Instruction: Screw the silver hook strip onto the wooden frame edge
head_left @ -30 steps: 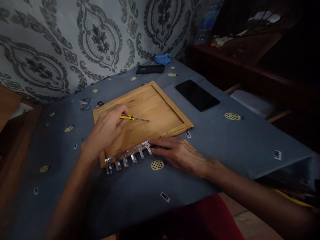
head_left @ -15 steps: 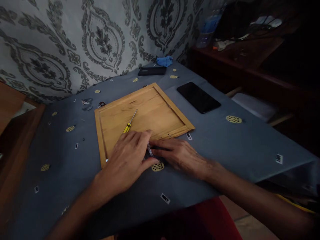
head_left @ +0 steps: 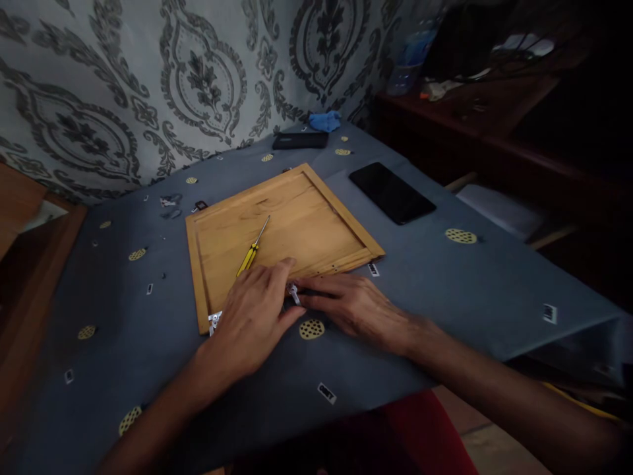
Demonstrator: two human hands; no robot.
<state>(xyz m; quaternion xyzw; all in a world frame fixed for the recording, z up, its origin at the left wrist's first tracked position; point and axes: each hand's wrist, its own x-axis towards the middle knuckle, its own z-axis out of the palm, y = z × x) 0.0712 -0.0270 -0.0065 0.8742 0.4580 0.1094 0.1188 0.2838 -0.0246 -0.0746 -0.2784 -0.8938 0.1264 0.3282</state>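
A shallow wooden tray [head_left: 316, 227] lies on a grey-blue tablecloth [head_left: 445, 284]. A yellow-handled screwdriver [head_left: 252, 249] rests loose on the tray's floor. Along the tray's near edge runs a metal hook rail [head_left: 215, 321], mostly covered by my hands; only its left end and one hook near my fingertips show. My left hand [head_left: 254, 315] lies over the rail with fingers curled down on it. My right hand [head_left: 353, 305] lies flat beside it, fingertips touching the rail's right end.
A black phone [head_left: 392, 192] lies right of the tray. Another dark phone [head_left: 300, 140] and a blue cloth [head_left: 324, 121] sit by the patterned wall. Small metal parts [head_left: 168, 201] lie left of the tray. A dark wooden shelf [head_left: 475, 125] stands to the right.
My left hand put the screwdriver down on the tray and moved down onto the hook rail. My right hand stayed at the rail's right end.
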